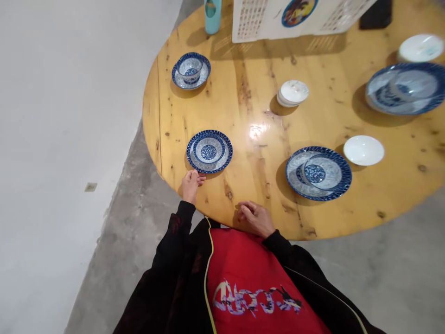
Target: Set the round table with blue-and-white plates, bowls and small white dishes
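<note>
At the near rim of a blue-and-white plate (227, 157) is my left hand (191, 185), its fingers stretched out and slightly apart; whether they touch the rim I cannot tell. A patterned bowl (208, 151) sits on that plate. My right hand (256, 218) rests at the table's near edge with fingers loosely bent and nothing visible in them. To its right, a second blue-rimmed plate (333, 194) carries another patterned bowl (325, 171). A plain white bowl (364, 150) stands just beyond that plate.
On the oval wooden table (243, 134) are a stack of small white dishes (294, 93), a farther plate with a bowl (191, 72), and large blue-rimmed dishware (406, 88) beside a white bowl (420, 48). A white basket (271, 23), turquoise holder (212, 18) and black object (376, 15) stand at the back.
</note>
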{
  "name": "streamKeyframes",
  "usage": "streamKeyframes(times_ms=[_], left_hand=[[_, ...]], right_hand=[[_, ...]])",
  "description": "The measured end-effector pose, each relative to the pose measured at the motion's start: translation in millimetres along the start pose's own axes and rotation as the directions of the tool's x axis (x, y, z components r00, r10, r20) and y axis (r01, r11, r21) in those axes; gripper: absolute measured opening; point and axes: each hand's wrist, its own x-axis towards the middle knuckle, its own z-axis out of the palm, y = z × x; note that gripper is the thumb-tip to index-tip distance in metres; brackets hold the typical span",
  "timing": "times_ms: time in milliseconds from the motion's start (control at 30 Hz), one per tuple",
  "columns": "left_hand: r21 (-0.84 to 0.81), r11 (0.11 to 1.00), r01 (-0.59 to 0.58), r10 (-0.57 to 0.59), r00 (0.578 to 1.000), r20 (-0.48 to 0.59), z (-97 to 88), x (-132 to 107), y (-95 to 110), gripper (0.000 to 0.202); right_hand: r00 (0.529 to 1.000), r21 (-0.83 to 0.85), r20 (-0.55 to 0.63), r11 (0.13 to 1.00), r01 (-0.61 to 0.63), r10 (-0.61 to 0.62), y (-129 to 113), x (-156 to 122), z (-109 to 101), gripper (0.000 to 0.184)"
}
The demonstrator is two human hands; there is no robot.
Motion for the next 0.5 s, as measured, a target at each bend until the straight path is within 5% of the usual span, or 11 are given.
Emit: streamKeyframes(times_ms=[500], left_hand=[[0.070, 0.997, 0.017, -0.019, 0.999, 0.037, -4.1, 31, -1, 0.029]], right_hand=[[0.997, 0.067, 0.031, 0.995, -0.071, 0.069, -17, 20, 27, 0.043]])
